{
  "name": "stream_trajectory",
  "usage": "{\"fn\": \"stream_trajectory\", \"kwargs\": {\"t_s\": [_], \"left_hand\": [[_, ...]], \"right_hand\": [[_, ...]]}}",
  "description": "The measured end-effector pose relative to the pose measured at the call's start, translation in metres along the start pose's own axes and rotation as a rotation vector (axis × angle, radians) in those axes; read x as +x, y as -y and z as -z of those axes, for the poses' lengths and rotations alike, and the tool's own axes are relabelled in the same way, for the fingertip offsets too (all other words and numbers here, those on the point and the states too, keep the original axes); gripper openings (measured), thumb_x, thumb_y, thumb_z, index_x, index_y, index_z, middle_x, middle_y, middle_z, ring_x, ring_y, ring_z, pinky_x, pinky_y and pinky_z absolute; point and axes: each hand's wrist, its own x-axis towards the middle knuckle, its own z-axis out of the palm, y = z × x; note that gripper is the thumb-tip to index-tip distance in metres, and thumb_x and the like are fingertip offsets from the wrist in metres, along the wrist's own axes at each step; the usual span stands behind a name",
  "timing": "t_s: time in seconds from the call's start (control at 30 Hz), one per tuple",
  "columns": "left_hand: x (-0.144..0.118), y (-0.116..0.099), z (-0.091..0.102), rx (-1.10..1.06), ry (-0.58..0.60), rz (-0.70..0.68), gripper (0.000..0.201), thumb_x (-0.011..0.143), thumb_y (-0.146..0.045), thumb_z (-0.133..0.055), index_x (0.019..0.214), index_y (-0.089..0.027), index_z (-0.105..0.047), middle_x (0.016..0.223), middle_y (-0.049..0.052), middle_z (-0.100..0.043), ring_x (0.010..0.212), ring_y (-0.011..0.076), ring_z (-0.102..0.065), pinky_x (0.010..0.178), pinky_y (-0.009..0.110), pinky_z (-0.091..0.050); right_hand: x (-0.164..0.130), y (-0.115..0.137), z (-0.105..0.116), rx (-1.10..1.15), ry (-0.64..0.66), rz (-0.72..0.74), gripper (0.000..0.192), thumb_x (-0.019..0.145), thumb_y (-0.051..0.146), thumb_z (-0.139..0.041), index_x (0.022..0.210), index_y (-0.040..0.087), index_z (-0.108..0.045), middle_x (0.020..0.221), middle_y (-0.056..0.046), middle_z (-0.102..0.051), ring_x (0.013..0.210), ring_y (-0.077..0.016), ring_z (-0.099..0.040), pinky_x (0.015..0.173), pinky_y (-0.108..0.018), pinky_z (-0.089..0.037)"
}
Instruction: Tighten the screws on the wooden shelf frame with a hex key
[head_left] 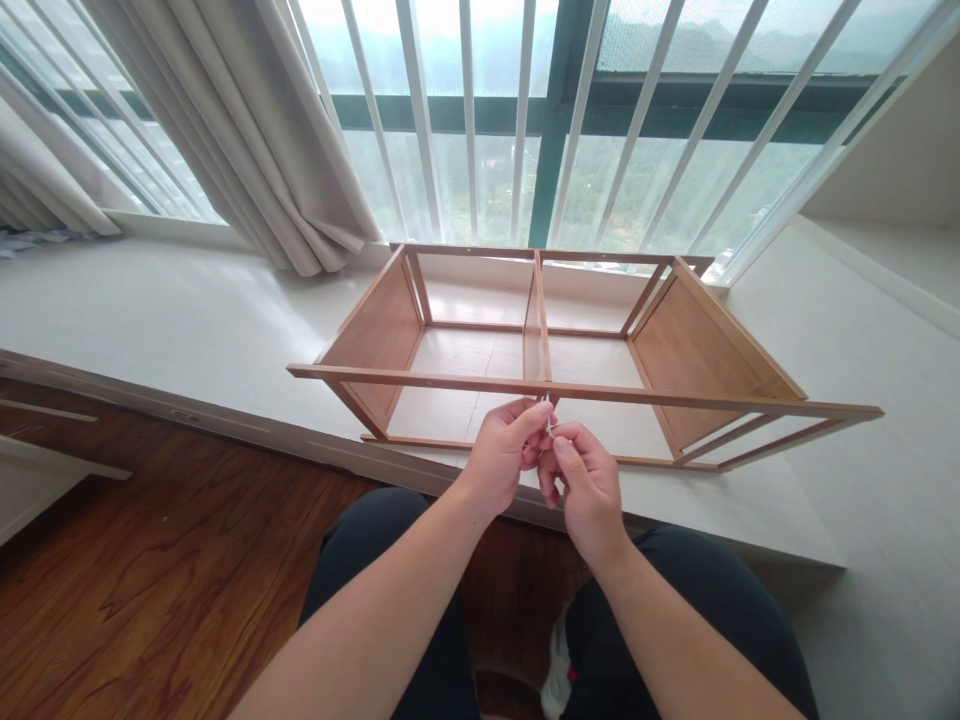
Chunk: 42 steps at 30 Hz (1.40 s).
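Observation:
A wooden shelf frame (420, 375) lies on its side on a pale raised platform (187, 320) by the window. It has two solid end panels, a centre divider and thin rails. My left hand (504, 448) and my right hand (583, 482) meet just below the middle of the front rail. Both pinch a small metal screw (548, 415) between their fingertips, close to the rail where the divider joins it. The screw is mostly hidden by my fingers.
Beige curtains (247, 130) hang at the left of a barred window (525, 120). Dark wood floor (150, 560) lies below the platform step. My knees in dark trousers (675, 590) are at the bottom. A low ledge (885, 270) runs along the right wall.

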Motion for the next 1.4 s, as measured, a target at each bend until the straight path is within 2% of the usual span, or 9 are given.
{"fn": "stream_trajectory", "kwargs": {"t_s": [0.23, 0.37, 0.5, 0.73, 0.97, 1.13, 1.4], "left_hand": [[-0.002, 0.000, 0.000, 0.014, 0.023, -0.004, 0.031, 0.084, -0.042, -0.074, 0.073, -0.014, -0.066, 0.049, -0.007, -0.042, 0.043, 0.0040, -0.033, 0.044, 0.019, -0.024], [-0.001, 0.002, 0.000, 0.007, 0.029, -0.003, 0.031, 0.085, -0.043, -0.073, 0.075, -0.014, -0.067, 0.049, -0.008, -0.040, 0.042, 0.0038, -0.030, 0.045, 0.021, -0.021], [0.001, 0.002, 0.002, -0.010, 0.031, 0.016, 0.033, 0.084, -0.045, -0.073, 0.078, -0.013, -0.068, 0.052, -0.008, -0.039, 0.043, 0.0034, -0.029, 0.045, 0.021, -0.017], [0.001, 0.000, 0.003, -0.038, 0.051, 0.064, 0.035, 0.081, -0.047, -0.076, 0.078, -0.013, -0.068, 0.053, -0.008, -0.039, 0.043, 0.0033, -0.031, 0.046, 0.022, -0.016], [0.001, 0.000, 0.001, -0.063, 0.052, 0.084, 0.034, 0.078, -0.045, -0.078, 0.078, -0.013, -0.069, 0.052, -0.007, -0.042, 0.043, 0.0035, -0.032, 0.046, 0.021, -0.019], [0.000, -0.002, -0.001, -0.084, 0.023, 0.104, 0.034, 0.074, -0.044, -0.080, 0.078, -0.012, -0.069, 0.055, -0.006, -0.045, 0.044, 0.0031, -0.032, 0.045, 0.020, -0.018], [0.001, 0.000, 0.000, -0.118, 0.036, 0.115, 0.035, 0.073, -0.045, -0.082, 0.076, -0.013, -0.068, 0.055, -0.006, -0.045, 0.045, 0.0031, -0.032, 0.045, 0.020, -0.017]], "right_hand": [[-0.002, -0.001, 0.001, -0.022, -0.004, 0.065, 0.027, 0.104, 0.044, -0.055, 0.090, 0.021, -0.058, 0.060, 0.004, -0.059, 0.044, -0.0087, -0.044, 0.041, -0.021, -0.034], [-0.001, 0.000, 0.002, -0.075, -0.077, 0.099, 0.024, 0.104, 0.043, -0.056, 0.092, 0.022, -0.056, 0.052, 0.008, -0.052, 0.043, -0.0089, -0.043, 0.044, -0.020, -0.034], [0.001, 0.000, 0.005, -0.170, -0.132, 0.161, 0.024, 0.103, 0.045, -0.058, 0.094, 0.022, -0.056, 0.053, 0.008, -0.053, 0.043, -0.0089, -0.045, 0.045, -0.021, -0.036], [0.000, -0.006, 0.014, -0.311, -0.104, 0.255, 0.020, 0.101, 0.042, -0.062, 0.099, 0.023, -0.058, 0.056, 0.008, -0.052, 0.048, -0.0111, -0.048, 0.049, -0.024, -0.039], [0.004, 0.005, 0.011, -0.522, -0.126, 0.372, 0.018, 0.097, 0.037, -0.067, 0.089, 0.022, -0.062, 0.063, 0.004, -0.062, 0.053, -0.0118, -0.055, 0.052, -0.025, -0.045], [0.009, 0.013, 0.007, -0.666, -0.177, 0.501, 0.019, 0.092, 0.034, -0.074, 0.084, 0.022, -0.061, 0.058, 0.006, -0.060, 0.049, -0.0100, -0.052, 0.049, -0.022, -0.045], [0.013, 0.010, 0.007, -0.779, -0.214, 0.545, 0.020, 0.090, 0.035, -0.076, 0.083, 0.022, -0.063, 0.057, 0.006, -0.059, 0.046, -0.0088, -0.052, 0.049, -0.021, -0.045]]}}
